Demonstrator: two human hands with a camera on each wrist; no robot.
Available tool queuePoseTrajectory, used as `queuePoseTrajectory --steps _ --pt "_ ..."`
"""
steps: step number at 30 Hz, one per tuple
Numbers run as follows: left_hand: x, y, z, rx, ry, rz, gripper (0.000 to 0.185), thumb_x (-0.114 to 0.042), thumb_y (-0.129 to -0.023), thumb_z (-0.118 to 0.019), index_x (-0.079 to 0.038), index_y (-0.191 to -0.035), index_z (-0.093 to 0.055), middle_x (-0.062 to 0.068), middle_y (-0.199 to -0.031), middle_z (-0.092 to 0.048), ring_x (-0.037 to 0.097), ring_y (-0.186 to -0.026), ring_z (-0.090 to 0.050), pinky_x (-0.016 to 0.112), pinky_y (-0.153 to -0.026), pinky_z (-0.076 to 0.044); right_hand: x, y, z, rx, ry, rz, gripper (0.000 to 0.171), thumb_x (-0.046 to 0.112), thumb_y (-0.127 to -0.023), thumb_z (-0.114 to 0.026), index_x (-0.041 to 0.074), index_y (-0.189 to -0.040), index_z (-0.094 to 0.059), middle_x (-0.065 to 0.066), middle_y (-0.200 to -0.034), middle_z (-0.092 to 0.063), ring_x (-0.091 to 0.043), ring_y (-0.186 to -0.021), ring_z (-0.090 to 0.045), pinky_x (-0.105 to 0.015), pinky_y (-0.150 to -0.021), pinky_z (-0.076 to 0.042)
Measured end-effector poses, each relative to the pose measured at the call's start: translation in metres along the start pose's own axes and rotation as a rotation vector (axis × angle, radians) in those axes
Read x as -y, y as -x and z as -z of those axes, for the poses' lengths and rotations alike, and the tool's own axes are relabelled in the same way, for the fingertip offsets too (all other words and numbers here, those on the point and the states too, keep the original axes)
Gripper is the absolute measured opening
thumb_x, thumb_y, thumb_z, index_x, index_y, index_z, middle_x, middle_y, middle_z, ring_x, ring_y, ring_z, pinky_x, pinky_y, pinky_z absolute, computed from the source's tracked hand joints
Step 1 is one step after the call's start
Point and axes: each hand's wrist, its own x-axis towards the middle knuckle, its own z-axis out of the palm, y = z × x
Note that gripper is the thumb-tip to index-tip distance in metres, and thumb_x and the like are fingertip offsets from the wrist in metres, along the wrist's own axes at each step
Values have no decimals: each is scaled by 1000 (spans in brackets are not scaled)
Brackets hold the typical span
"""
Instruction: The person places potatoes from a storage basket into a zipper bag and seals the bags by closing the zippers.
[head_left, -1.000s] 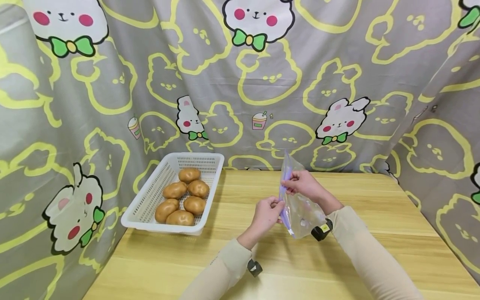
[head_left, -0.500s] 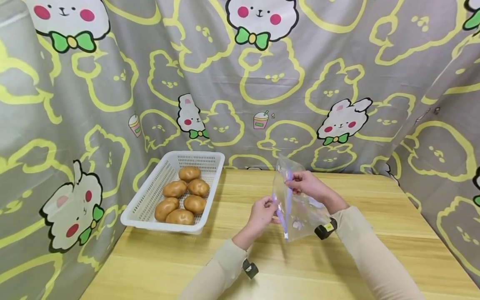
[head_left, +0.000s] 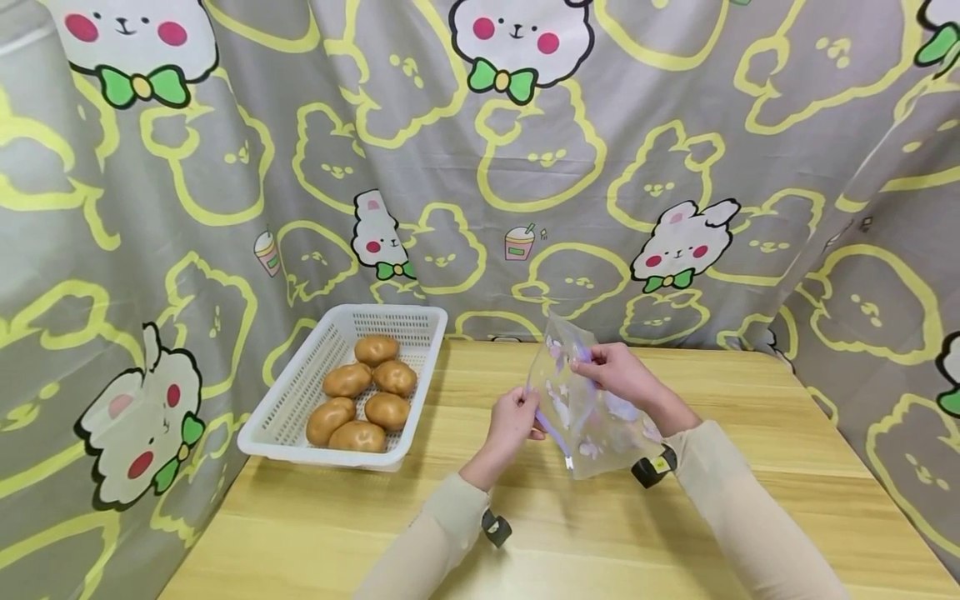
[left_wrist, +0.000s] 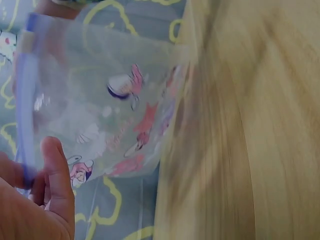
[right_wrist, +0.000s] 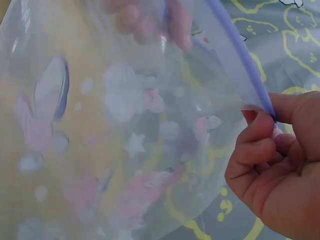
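Both hands, left hand (head_left: 513,414) and right hand (head_left: 611,371), pinch the bag (head_left: 581,425); its top has now pulled apart, open.

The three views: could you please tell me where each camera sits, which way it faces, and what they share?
Head: on the head, looking forward and down at the table, basket of potatoes, bag; both forearms show.
Left wrist: on the left wrist, facing the bag; left hand shows, gripping it.
Right wrist: on the right wrist, facing the bag; right hand pinches its purple strip.
All three share the bag.
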Motion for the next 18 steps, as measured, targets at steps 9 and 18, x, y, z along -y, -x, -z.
queuePoseTrajectory --steps 9,18 --pt "1 -4 10 -28 -12 -37 24 -7 -92 -52 1 -114 -57 14 -79 -65 14 -52 -60 30 -50 -54 11 9 7 -81 210 36 31 19 -93 -61 8 -66 -54 -1 -56 -51 -18 -51 -49 -28 -47 -41" --pt "6 -7 18 -48 -49 -75 28 -5 -97 -42 -2 -119 -59 17 -93 -65 19 -58 -64 29 -50 -54 6 14 11 -90 191 24 14 11 -92 -61 1 -83 -61 -5 -64 -61 -22 -56 -62 -34 -51 -53"
